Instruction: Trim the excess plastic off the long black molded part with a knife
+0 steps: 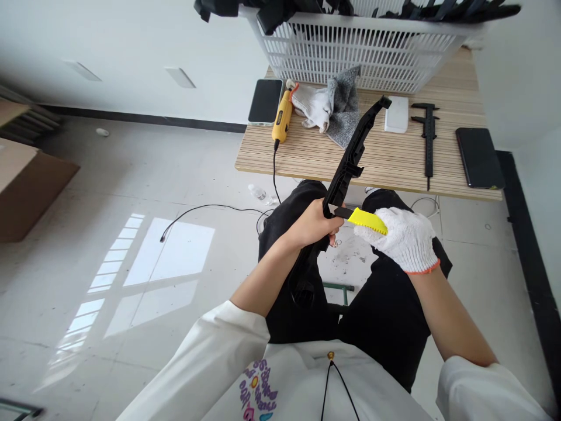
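My left hand (316, 223), bare, is closed around the middle of a long black plastic part (350, 161). The part slants from over my left thigh up past the table's front edge. In a white knit glove with an orange cuff, my right hand (404, 238) grips a yellow utility knife (368, 221). Its blade points left and meets the edge of the black part, or lies just in front of it, close to my left fingers. Whether the blade cuts in cannot be made out.
On the wood-grain table (302, 156) lie a yellow rotary tool (283, 118), a glove and grey cloth (344, 108), a white block (397, 114), a black caliper (429, 140) and two phones. Behind stands a white basket (350, 52) of black parts. A cable (210, 206) trails across the floor.
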Motion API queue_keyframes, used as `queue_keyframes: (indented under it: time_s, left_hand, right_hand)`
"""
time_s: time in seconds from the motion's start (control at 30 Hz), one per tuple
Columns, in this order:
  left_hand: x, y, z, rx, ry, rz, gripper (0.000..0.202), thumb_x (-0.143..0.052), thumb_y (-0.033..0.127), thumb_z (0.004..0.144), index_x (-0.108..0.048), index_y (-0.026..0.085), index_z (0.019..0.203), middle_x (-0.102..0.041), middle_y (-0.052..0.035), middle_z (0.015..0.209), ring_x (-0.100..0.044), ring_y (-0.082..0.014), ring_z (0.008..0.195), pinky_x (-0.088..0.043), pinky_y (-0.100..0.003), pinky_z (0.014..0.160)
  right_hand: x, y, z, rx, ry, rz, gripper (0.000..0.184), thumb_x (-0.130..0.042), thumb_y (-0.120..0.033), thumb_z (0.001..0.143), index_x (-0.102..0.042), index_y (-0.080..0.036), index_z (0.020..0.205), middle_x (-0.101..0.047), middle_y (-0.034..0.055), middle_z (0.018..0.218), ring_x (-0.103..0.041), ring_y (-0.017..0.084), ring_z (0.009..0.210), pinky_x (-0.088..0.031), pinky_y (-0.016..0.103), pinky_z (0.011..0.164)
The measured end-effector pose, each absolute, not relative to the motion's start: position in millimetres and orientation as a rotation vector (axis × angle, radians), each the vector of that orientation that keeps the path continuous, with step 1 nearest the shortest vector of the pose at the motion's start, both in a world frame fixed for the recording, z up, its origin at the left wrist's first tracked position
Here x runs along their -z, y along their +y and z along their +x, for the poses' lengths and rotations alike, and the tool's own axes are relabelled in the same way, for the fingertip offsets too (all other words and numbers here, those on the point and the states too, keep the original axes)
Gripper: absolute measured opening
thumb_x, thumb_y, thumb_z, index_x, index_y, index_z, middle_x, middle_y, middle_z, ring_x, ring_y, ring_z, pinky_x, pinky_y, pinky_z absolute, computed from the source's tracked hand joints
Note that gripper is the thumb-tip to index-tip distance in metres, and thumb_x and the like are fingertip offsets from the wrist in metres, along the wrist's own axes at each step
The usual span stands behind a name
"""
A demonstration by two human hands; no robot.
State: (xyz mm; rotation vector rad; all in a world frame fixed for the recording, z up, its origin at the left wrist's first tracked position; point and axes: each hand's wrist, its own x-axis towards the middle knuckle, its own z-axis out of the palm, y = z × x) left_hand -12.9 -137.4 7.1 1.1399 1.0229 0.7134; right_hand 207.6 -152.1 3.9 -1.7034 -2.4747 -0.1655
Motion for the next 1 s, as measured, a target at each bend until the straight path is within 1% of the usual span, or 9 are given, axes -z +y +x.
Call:
queue_keyframes:
  time_s: [0.33,0.5,0.7,0.83,0.9,1.0]
  left_hand:
    - [-8,-138,-13,-0.687,1.040,1.107,0.021,-0.052,0.001,0.068,-0.053,0.017,0.081,-0.051,0.0106,0.049,-0.056,-0.0095,0.036,-0.050,-0.020,0.038]
    - [-10,-138,-13,-0.678,1.037,1.060,0.018,-0.051,0.001,0.069,-0.052,0.017,0.076,-0.047,0.0104,0.048,-0.053,-0.0081,0.035,-0.050,-0.020,0.039]
    - [-9,-138,-11,-0.694,1.056,1.092,0.021,-0.051,0.000,0.070,-0.053,0.017,0.082,-0.049,0.0111,0.048,-0.054,-0.0085,0.036,-0.051,-0.020,0.039]
    - [-7,-138,-11,-0.733,1.071,1.166,0.017,-0.056,0.005,0.075,-0.054,0.018,0.086,-0.051,0.0110,0.051,-0.057,-0.0091,0.037,-0.052,-0.020,0.039]
    - [-6,-138,-11,-0.735,1.070,1.189,0.016,-0.058,0.007,0.076,-0.055,0.018,0.087,-0.052,0.0106,0.053,-0.058,-0.0092,0.038,-0.052,-0.020,0.039]
    - [-7,-138,-12,-0.719,1.061,1.191,0.019,-0.058,0.004,0.075,-0.053,0.018,0.088,-0.052,0.0110,0.052,-0.059,-0.0093,0.038,-0.052,-0.020,0.041]
  right_hand:
    - [-2,-153,207,0.215,-2.465,-1.666,0.067,-0.042,-0.075,0.089,-0.070,-0.015,0.079,-0.058,0.0035,0.058,-0.043,0.012,0.052,-0.017,0.026,0.055]
    - [2,-153,207,0.276,-2.458,-1.655,0.065,-0.044,-0.075,0.088,-0.069,-0.016,0.077,-0.057,0.0028,0.057,-0.043,0.012,0.052,-0.014,0.027,0.055]
    - [8,-153,211,0.207,-2.431,-1.608,0.064,-0.043,-0.074,0.089,-0.068,-0.016,0.075,-0.055,0.0011,0.057,-0.041,0.011,0.050,-0.017,0.026,0.054]
    - [6,-155,210,0.138,-2.427,-1.581,0.065,-0.043,-0.074,0.088,-0.068,-0.016,0.075,-0.056,0.0013,0.057,-0.045,0.011,0.051,-0.022,0.026,0.055]
    - [5,-156,209,0.115,-2.429,-1.586,0.066,-0.042,-0.075,0.088,-0.068,-0.016,0.075,-0.056,0.0016,0.057,-0.045,0.011,0.052,-0.022,0.026,0.055]
    - [5,-156,208,0.114,-2.425,-1.614,0.067,-0.040,-0.076,0.088,-0.066,-0.016,0.072,-0.056,0.0015,0.057,-0.043,0.011,0.051,-0.021,0.026,0.055]
